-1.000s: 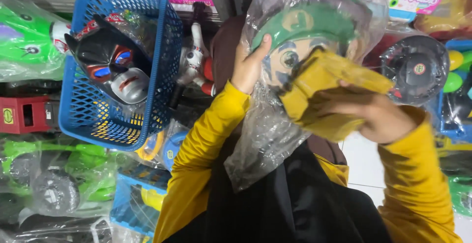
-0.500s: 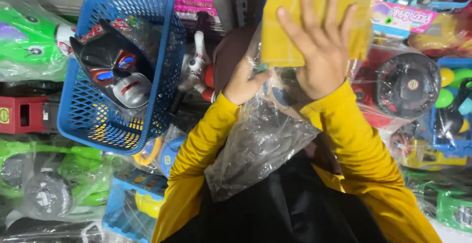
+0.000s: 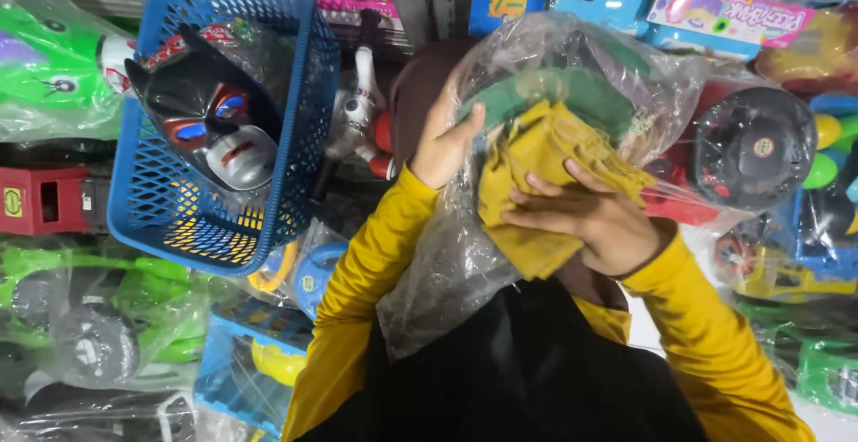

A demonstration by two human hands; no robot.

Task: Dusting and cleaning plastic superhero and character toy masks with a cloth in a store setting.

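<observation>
While the right hand [image 3: 594,218] presses a yellow cloth [image 3: 536,187] on the bagged toy [image 3: 572,93], the left hand [image 3: 442,143] grips the bag. Rubbing hard could tear that thin plastic, I'd say.

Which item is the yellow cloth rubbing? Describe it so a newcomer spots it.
Start at the blue basket on the left, then look right past the left hand. The clear plastic bag holds a toy mask with a green cap, the only bagged toy under the yellow cloth and right hand.
</observation>
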